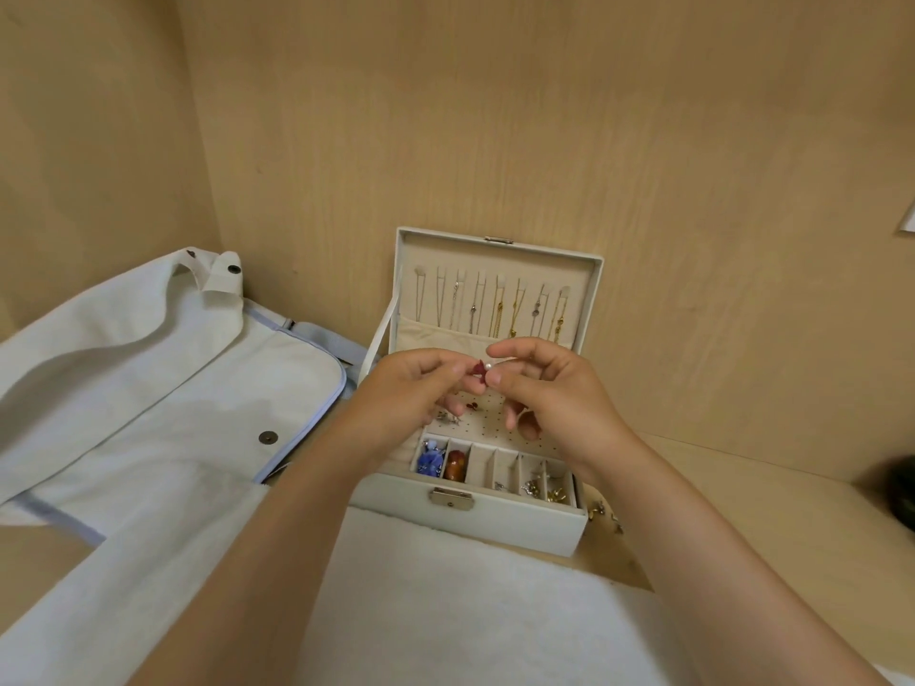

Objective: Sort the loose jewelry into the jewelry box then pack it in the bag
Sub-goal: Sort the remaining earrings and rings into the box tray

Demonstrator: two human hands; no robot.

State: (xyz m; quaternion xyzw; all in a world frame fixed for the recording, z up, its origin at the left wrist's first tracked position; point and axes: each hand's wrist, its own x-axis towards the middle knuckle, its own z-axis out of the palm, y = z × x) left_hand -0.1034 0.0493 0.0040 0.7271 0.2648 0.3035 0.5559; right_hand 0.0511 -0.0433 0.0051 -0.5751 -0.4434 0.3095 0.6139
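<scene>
Red-and-pearl earring point(485, 367) pinched between left hand point(411, 388) and right hand point(549, 388), above open jewelry box point(495, 524)

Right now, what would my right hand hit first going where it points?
Past the white pearl it pinches, likely the small dark red earring piece in your left hand; depth unclear.

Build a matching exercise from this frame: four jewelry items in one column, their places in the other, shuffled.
Items
1. necklaces
2. brown stone
3. red-and-pearl earring
4. loose earrings

Places
A. on the table, right of the jewelry box
B. pinched between left hand and right hand
C. hanging inside the lid
D. front row, second compartment from the left

Pairs: 1-C, 2-D, 3-B, 4-A
</scene>
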